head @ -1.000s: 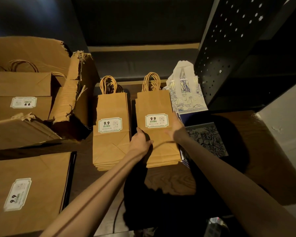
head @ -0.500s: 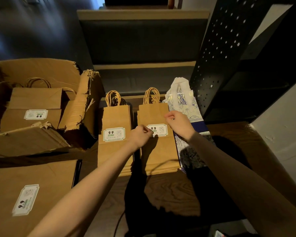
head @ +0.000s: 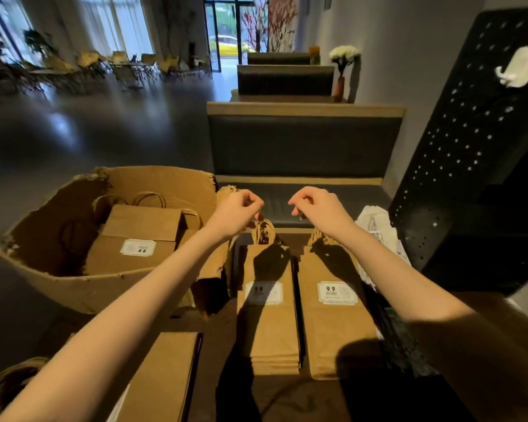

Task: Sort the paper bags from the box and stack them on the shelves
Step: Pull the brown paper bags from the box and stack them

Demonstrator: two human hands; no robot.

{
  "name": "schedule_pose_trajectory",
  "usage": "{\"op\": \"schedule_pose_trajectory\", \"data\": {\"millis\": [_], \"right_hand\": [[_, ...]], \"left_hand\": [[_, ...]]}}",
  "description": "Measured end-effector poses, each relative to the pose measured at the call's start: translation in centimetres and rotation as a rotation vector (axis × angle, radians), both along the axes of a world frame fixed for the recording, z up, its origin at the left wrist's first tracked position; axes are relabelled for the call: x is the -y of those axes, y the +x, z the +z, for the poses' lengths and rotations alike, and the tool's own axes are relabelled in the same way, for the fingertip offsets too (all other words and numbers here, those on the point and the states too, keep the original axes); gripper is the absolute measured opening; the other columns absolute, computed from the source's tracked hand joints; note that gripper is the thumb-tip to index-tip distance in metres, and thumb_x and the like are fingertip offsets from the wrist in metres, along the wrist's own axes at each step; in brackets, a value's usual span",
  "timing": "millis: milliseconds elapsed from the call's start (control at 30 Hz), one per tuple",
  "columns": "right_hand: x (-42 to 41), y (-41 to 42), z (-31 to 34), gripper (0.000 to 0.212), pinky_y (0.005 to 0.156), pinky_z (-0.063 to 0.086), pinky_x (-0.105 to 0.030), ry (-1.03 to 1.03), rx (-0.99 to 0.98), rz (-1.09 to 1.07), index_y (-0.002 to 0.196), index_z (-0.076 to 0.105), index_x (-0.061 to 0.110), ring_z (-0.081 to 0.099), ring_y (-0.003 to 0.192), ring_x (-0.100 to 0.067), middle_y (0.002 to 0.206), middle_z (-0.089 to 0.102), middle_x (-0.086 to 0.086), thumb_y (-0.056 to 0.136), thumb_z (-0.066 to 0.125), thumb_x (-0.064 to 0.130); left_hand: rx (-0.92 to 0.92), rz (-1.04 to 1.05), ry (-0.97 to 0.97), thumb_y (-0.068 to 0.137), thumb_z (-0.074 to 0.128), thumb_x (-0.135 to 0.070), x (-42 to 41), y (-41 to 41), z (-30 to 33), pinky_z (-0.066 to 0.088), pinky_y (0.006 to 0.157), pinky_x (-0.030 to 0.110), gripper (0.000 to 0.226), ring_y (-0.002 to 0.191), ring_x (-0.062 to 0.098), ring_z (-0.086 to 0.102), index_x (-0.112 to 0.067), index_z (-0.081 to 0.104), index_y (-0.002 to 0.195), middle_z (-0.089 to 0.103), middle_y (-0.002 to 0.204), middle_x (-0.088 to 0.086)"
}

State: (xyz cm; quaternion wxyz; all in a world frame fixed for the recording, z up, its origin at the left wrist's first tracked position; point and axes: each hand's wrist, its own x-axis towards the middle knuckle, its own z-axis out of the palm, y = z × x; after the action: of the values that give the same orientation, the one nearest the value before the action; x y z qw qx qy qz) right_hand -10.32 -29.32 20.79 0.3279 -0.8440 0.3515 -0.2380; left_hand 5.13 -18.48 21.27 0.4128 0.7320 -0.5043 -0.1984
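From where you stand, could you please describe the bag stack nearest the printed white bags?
Start at the black perforated panel on the right. Beside its foot lie white printed bags; the kraft stack touching them is yours. Unlike its shaded neighbour, its 9.9 label is brightly lit.

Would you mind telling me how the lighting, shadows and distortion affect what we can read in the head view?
Head view: warm light falls on the forearms; the left hand and right hand cast dark shadows on the two bag stacks, dimming the left stack's label, while the right stack's label reads 9.9. Wide-angle distortion bends the torn box; the bright windows wash out and the background chairs blur.
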Motion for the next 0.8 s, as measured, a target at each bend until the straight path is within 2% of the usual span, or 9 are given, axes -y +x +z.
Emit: {"op": "schedule_pose_trajectory", "data": {"millis": [100,200,267,367,467,633,800], "right_hand": [[-1.6,4.2,0.9,0.018,0.084,0.052,-0.030,-0.017,0.010,0.032,0.101,0.062,0.026,0.061,0.088,-0.009,0.088,0.063,0.009,0.098,0.044,0.029],[-3.4,9.0,1.4,0.017,0.084,0.052,-0.031,-0.042,0.011,0.046,0.100,0.062,0.025,0.061,0.088,-0.008,0.087,0.063,0.010,0.097,0.046,0.028],[-4.7,12.1,1.5,0.018,0.084,0.053,-0.031,-0.048,0.007,0.033,0.102,0.063,0.023,0.061,0.088,-0.009,0.088,0.064,0.008,0.097,0.047,0.028],[-6.8,16.5,1.3,0.017,0.083,0.053,-0.030,-0.039,0.005,0.010,0.101,0.063,0.023,0.061,0.088,-0.009,0.090,0.064,0.006,0.097,0.047,0.029],[-9.1,20.1,0.6,0.019,0.083,0.052,-0.028,-0.030,-0.031,-0.007,0.102,0.063,0.022,0.060,0.088,-0.009,0.089,0.062,0.009,0.098,0.046,0.029],[-11.7,24.5,-0.9,0.017,0.082,0.055,-0.034,-0.012,-0.087,-0.005,0.099,0.064,0.022,0.063,0.086,-0.015,0.084,0.062,0.009,0.097,0.047,0.025],[-12.1,27.4,-2.7,0.018,0.069,0.046,-0.019,0.060,-0.165,-0.006,0.104,0.062,0.019,0.058,0.087,-0.011,0.091,0.061,0.006,0.098,0.046,0.023]], "left_hand": [[0.009,0.001,-0.018,0.097,0.048,-0.026,-1.9,5.1,0.7,0.050,0.061,0.018,0.011,0.077,0.012,0.062,-0.019,0.056,0.093,0.062,0.085,0.000],[0.025,-0.026,-0.007,0.096,0.049,-0.026,-3.9,10.3,1.0,0.055,0.075,0.033,0.012,0.082,0.018,0.065,-0.017,0.058,0.095,0.065,0.086,0.002],[0.043,-0.039,-0.032,0.096,0.048,-0.024,-5.3,13.6,1.1,0.055,0.071,0.028,0.011,0.083,0.016,0.064,-0.018,0.057,0.094,0.063,0.087,0.001],[0.072,-0.040,-0.041,0.097,0.046,-0.021,-7.6,18.4,1.1,0.046,0.058,0.013,0.014,0.075,0.008,0.060,-0.013,0.057,0.097,0.060,0.085,-0.002],[0.066,-0.042,-0.016,0.097,0.046,-0.023,-9.8,22.7,0.6,0.048,0.060,0.017,0.015,0.072,0.010,0.060,-0.013,0.057,0.097,0.061,0.083,-0.002],[0.027,-0.008,0.011,0.098,0.045,-0.022,-12.4,28.0,-0.5,0.047,0.061,0.020,0.015,0.073,0.013,0.060,-0.013,0.057,0.096,0.061,0.083,-0.002],[-0.011,0.039,0.037,0.098,0.045,-0.021,-13.6,31.5,-2.1,0.047,0.060,0.020,0.014,0.071,0.011,0.059,-0.016,0.057,0.094,0.061,0.080,-0.004]]}}
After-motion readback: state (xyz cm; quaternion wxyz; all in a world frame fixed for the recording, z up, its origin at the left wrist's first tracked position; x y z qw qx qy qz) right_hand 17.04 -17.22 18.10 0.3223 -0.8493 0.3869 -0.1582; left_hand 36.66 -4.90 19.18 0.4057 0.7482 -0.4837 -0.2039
